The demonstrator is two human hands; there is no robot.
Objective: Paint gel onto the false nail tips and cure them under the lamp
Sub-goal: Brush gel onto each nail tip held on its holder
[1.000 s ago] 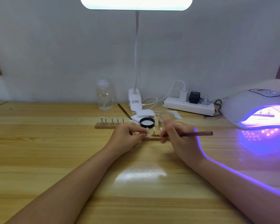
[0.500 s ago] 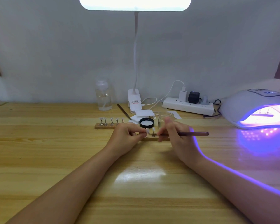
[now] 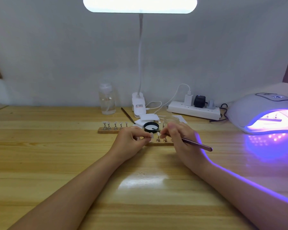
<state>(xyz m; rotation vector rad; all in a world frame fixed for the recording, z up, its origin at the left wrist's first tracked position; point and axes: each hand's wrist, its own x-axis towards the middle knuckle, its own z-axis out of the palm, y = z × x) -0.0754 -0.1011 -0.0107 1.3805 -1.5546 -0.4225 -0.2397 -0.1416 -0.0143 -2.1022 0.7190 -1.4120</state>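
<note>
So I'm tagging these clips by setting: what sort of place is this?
Probably a home or small-studio nail-art desk, not a full salon. A lit UV curing lamp glows purple on the wooden table, false nail tips stand on a wooden holder strip, and a clip-on desk lamp shines overhead.

My little home nail desk, set against a plain wall.

I sit at a wooden table (image 3: 56,155) with a clip-on desk light (image 3: 140,4) overhead, a glowing purple curing lamp (image 3: 263,112) to my right, a power strip (image 3: 194,110) and racks of nail tips (image 3: 115,124).
</note>
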